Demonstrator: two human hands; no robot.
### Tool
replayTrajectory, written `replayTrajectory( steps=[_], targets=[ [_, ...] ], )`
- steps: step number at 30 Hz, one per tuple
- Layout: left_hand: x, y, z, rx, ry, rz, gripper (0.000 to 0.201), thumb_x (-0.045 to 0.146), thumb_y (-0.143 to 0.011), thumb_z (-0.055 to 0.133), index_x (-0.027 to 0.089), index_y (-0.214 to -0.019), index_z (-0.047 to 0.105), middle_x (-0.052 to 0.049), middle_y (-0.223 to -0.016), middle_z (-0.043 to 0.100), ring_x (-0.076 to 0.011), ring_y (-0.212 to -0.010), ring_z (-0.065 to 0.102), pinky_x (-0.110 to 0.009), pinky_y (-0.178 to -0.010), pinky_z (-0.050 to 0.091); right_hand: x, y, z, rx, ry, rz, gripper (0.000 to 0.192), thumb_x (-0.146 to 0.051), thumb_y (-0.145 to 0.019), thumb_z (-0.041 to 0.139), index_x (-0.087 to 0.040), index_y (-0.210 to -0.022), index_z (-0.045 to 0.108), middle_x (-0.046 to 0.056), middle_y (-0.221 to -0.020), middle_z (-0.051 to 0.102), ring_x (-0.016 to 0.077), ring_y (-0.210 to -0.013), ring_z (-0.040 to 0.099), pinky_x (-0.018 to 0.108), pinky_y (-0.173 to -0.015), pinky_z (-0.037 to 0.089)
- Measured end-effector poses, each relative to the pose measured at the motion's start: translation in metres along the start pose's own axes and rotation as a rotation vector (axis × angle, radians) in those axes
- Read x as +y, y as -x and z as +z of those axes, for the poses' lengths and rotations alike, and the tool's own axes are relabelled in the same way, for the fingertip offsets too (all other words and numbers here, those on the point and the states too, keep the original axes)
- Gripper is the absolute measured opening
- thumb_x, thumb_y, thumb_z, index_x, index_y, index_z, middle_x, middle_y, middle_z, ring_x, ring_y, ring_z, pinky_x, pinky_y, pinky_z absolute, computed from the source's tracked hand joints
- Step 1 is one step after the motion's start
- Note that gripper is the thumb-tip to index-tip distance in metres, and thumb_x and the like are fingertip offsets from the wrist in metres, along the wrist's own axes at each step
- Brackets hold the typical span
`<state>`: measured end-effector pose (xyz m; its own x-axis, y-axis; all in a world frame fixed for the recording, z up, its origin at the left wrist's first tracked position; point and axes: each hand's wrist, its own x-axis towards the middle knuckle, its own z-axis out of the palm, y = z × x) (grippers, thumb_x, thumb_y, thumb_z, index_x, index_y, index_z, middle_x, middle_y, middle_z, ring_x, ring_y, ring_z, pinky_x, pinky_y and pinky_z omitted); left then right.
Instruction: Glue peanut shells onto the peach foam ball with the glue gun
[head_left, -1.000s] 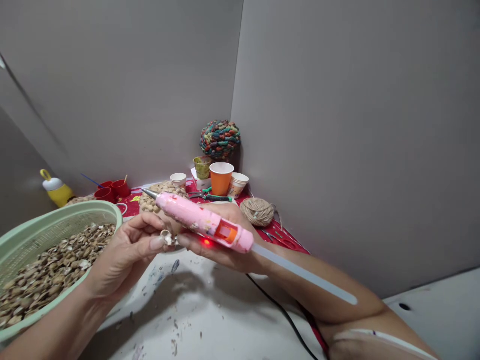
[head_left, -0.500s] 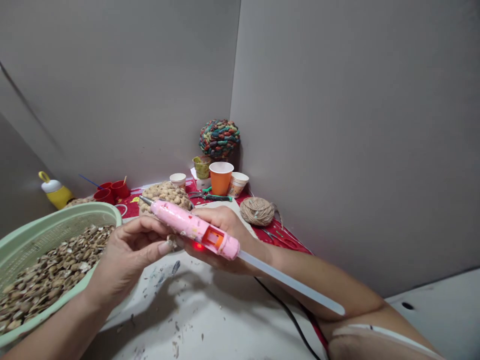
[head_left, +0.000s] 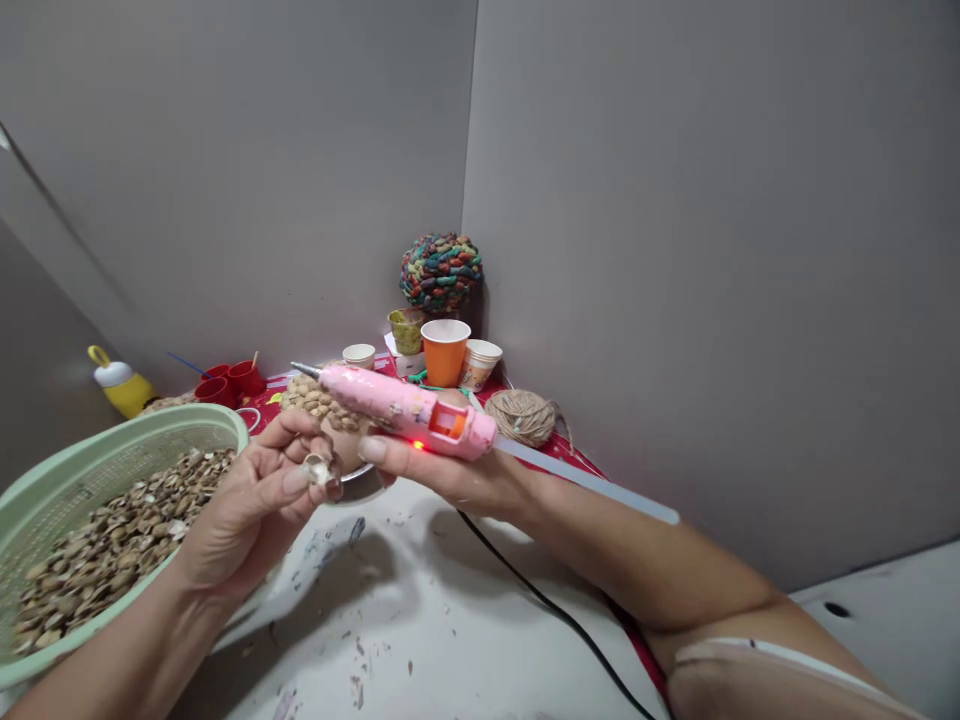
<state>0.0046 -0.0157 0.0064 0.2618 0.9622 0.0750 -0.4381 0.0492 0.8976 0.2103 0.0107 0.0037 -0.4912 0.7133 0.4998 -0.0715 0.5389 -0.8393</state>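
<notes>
**Glue gun and shell held above the bench**

The green basket (head_left: pixel 112 440) of shells stood at the left on the bench (head_left: pixel 420 620), close to the left hand. The right hand (head_left: pixel 450 470) was closed around the pink glue gun (head_left: pixel 405 410), held nearly level, probably for control. Its long axis ran left to right, nozzle pointing left. The left hand (head_left: pixel 247 510) pinched a small shell (head_left: pixel 316 468) just below the nozzle.

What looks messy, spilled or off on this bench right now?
Nothing is tipped or broken. The white tabletop is littered with small flecks and paint smears below the hands. The pink glue gun in the right hand glows red; the left hand pinches a shell piece.
</notes>
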Motion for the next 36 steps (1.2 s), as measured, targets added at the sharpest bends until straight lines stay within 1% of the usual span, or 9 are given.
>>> replayTrajectory(
  steps=[2, 5, 6, 12, 19, 26, 29, 31, 36],
  targets=[
    [0.000, -0.001, -0.002, 0.032, 0.007, 0.015, 0.039, 0.022, -0.060, 0.098, 0.022, -0.091, 0.076, 0.002, -0.079, 0.072, -0.0094, -0.071, 0.069, -0.018, -0.075, 0.061, 0.000, -0.001, 0.001, -0.005, -0.119, -0.004, 0.040, -0.036, -0.093, 0.067, -0.015, -0.127, 0.065, 0.000, -0.079, 0.063, 0.0139, -0.070, 0.058, 0.026, -0.059, 0.053],
    [-0.002, -0.002, -0.002, 0.059, 0.010, 0.025, 0.039, 0.021, -0.060, 0.099, 0.022, -0.091, 0.076, 0.003, -0.080, 0.073, -0.0095, -0.075, 0.070, -0.016, -0.076, 0.060, -0.001, 0.001, 0.005, 0.032, -0.114, 0.002, 0.017, -0.030, -0.090, 0.071, -0.016, -0.100, 0.069, 0.000, -0.077, 0.060, 0.0130, -0.071, 0.056, 0.027, -0.065, 0.052],
    [-0.003, -0.002, -0.002, 0.060, 0.005, 0.029, 0.038, 0.021, -0.060, 0.099, 0.022, -0.091, 0.076, 0.003, -0.081, 0.073, -0.0096, -0.075, 0.071, -0.015, -0.075, 0.060, -0.001, 0.002, 0.007, 0.040, -0.116, 0.015, 0.016, -0.031, -0.090, 0.073, -0.016, -0.091, 0.068, 0.001, -0.079, 0.062, 0.0132, -0.072, 0.057, 0.027, -0.067, 0.053],
    [-0.002, -0.002, 0.004, 0.065, -0.069, 0.140, 0.032, 0.017, -0.063, 0.097, 0.023, -0.088, 0.078, 0.003, -0.081, 0.075, -0.0095, -0.073, 0.072, -0.014, -0.070, 0.059, -0.005, 0.004, 0.015, 0.032, -0.202, 0.146, 0.032, -0.046, -0.087, 0.077, -0.020, -0.080, 0.061, 0.000, -0.077, 0.059, 0.0142, -0.071, 0.055, 0.028, -0.066, 0.051],
    [-0.009, -0.001, 0.002, 0.067, -0.152, 0.201, 0.027, 0.018, -0.065, 0.096, 0.024, -0.084, 0.078, 0.003, -0.082, 0.078, -0.0101, -0.076, 0.074, -0.015, -0.074, 0.059, -0.007, 0.004, 0.014, 0.024, -0.192, 0.145, 0.034, -0.047, -0.087, 0.077, -0.018, -0.078, 0.060, 0.000, -0.076, 0.057, 0.0138, -0.070, 0.051, 0.027, -0.064, 0.049],
    [-0.015, 0.002, -0.001, 0.049, -0.218, 0.274, 0.026, 0.018, -0.067, 0.095, 0.024, -0.087, 0.080, 0.000, -0.088, 0.079, -0.0120, -0.078, 0.075, -0.017, -0.074, 0.061, -0.011, 0.004, 0.009, 0.048, -0.128, 0.110, 0.025, -0.034, -0.090, 0.072, -0.018, -0.078, 0.058, 0.000, -0.075, 0.056, 0.0132, -0.070, 0.053, 0.026, -0.064, 0.051],
    [-0.011, 0.001, -0.001, 0.019, -0.182, 0.242, 0.022, 0.029, -0.074, 0.091, 0.021, -0.091, 0.080, -0.002, -0.088, 0.077, -0.0135, -0.078, 0.073, -0.020, -0.074, 0.061, -0.007, 0.001, 0.003, 0.000, -0.081, 0.016, 0.019, -0.026, -0.090, 0.068, -0.018, -0.078, 0.056, 0.000, -0.077, 0.058, 0.0129, -0.073, 0.055, 0.025, -0.066, 0.051],
    [-0.008, 0.000, -0.001, 0.007, -0.146, 0.177, 0.017, 0.032, -0.080, 0.086, 0.019, -0.087, 0.078, -0.002, -0.081, 0.074, -0.0123, -0.073, 0.070, -0.020, -0.070, 0.061, -0.004, -0.001, -0.001, -0.055, -0.030, -0.022, 0.019, -0.023, -0.089, 0.069, -0.017, -0.076, 0.056, -0.001, -0.077, 0.059, 0.0120, -0.072, 0.056, 0.023, -0.065, 0.051],
    [-0.006, -0.003, -0.004, -0.049, -0.131, -0.091, 0.025, 0.025, -0.071, 0.092, 0.017, -0.091, 0.080, -0.002, -0.082, 0.073, -0.0132, -0.072, 0.068, -0.022, -0.064, 0.062, 0.002, -0.001, -0.005, -0.156, 0.020, -0.037, 0.013, -0.023, -0.091, 0.070, -0.014, -0.084, 0.063, 0.001, -0.081, 0.066, 0.0117, -0.072, 0.061, 0.022, -0.066, 0.053]
  ],
)
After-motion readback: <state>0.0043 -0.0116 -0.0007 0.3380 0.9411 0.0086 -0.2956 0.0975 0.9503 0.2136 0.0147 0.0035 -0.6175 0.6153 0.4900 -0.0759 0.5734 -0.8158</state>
